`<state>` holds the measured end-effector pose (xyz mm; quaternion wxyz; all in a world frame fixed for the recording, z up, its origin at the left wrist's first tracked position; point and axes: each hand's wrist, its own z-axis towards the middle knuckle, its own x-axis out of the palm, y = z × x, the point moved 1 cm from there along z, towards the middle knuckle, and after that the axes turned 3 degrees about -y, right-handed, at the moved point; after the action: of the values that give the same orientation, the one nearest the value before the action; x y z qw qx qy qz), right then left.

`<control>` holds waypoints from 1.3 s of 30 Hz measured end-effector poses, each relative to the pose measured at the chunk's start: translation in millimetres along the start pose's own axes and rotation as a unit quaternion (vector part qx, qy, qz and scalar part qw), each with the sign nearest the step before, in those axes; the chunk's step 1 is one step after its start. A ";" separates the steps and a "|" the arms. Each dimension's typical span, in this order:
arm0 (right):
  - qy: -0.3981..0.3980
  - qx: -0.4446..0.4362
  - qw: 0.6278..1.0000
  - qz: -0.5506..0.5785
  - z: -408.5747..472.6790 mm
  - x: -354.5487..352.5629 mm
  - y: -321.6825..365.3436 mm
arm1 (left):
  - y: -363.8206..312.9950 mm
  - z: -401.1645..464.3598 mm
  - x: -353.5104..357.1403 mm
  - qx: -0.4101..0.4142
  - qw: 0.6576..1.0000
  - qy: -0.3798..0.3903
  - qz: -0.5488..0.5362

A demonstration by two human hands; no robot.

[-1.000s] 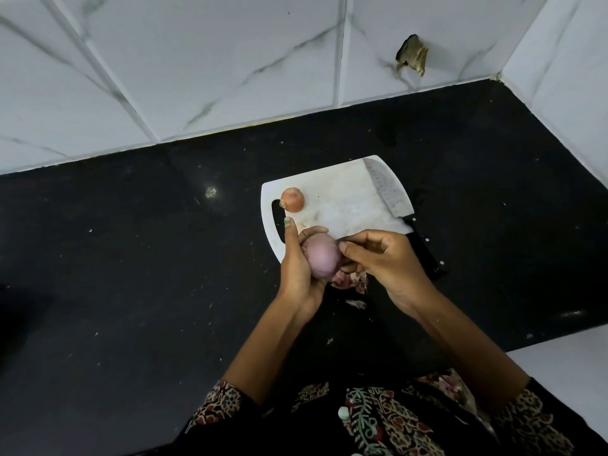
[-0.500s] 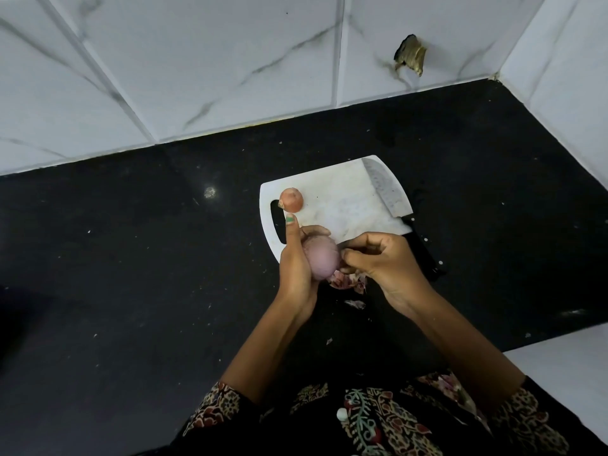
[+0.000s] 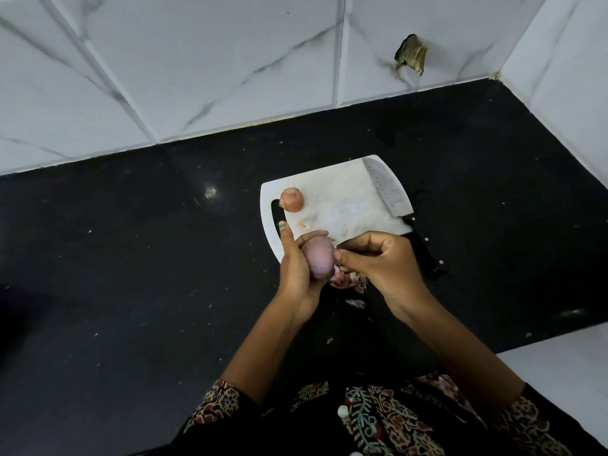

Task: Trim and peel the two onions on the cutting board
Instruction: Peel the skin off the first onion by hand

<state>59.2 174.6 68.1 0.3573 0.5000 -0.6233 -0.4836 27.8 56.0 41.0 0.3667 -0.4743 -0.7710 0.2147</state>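
Note:
My left hand (image 3: pixel 296 274) grips a pale purple peeled onion (image 3: pixel 317 260) just above the near edge of the white cutting board (image 3: pixel 342 199). My right hand (image 3: pixel 378 261) meets the onion's right side, its fingers curled and pinching at the skin there. A second onion (image 3: pixel 292 199), orange-brown with its skin on, lies on the board's left end by the handle slot. A cleaver (image 3: pixel 390 192) rests on the board's right side, its black handle (image 3: pixel 424 255) partly hidden behind my right hand.
Purple onion peels (image 3: pixel 350 280) lie on the black countertop (image 3: pixel 131 274) below my hands, with small scraps nearby. White marble-tiled walls (image 3: pixel 197 60) close the back and right. A white surface (image 3: pixel 559 373) begins at the lower right.
My right hand's fingertips have shifted slightly along the onion's right side while the left hand keeps holding it. The second onion, board and cleaver have not moved.

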 end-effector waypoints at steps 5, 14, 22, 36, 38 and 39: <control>-0.079 -0.002 0.994 -0.074 7.3 -8.8 -18.7 | -1.3 -2.3 -0.6 -0.072 0.993 0.026 -0.088; -0.009 -0.040 0.961 -0.273 15.0 -19.8 -18.1 | -3.1 -3.2 0.6 0.023 0.997 0.070 -0.003; 0.091 0.038 0.992 -0.079 2.6 -4.0 14.5 | -5.4 -5.2 2.3 0.115 0.989 0.089 0.037; 0.081 0.019 0.995 -0.050 4.6 -7.1 14.0 | -7.8 -8.3 3.7 0.156 0.981 0.092 0.073; 0.059 0.026 0.998 -0.017 3.8 -8.1 14.0 | -8.2 -7.9 4.6 0.157 0.980 0.089 0.081; 0.058 0.027 0.998 -0.007 3.3 -8.2 14.0 | -8.0 -7.8 4.9 0.158 0.979 0.088 0.095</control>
<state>54.3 183.8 81.0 0.3756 0.5409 -0.6109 -0.4393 27.8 56.6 53.1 0.4820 -0.4981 -0.6434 0.3250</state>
